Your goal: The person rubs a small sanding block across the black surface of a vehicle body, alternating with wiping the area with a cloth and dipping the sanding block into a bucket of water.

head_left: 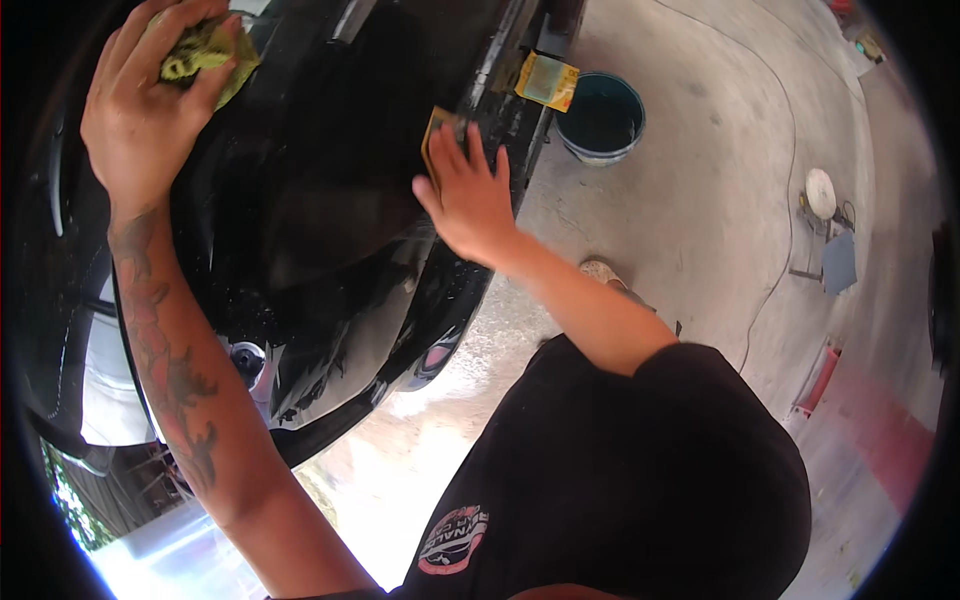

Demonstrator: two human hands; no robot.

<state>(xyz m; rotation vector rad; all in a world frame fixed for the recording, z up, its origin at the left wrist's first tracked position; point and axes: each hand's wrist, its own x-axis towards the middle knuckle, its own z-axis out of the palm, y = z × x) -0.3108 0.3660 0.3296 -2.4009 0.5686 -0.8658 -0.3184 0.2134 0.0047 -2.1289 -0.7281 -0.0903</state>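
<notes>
At the upper left, my left hand (140, 110) is closed around a crumpled yellow-green cloth (238, 72) over the black car body (300, 190). My right hand (468, 205) lies nearly flat on the same glossy panel, close to its right edge. Its fingers are stretched over a thin yellowish-brown pad (431, 140), pressing it to the surface. Only the pad's left and upper edges show; the rest is under the fingers, which are slightly blurred. The panel around both hands looks wet in spots.
A yellow packet (547, 82) rests on the car's edge beside a dark bucket (600, 118) of liquid on the concrete floor (690, 190). A cable (790, 200) runs across the floor. Farther right stands a small stand with a round white top (820, 193).
</notes>
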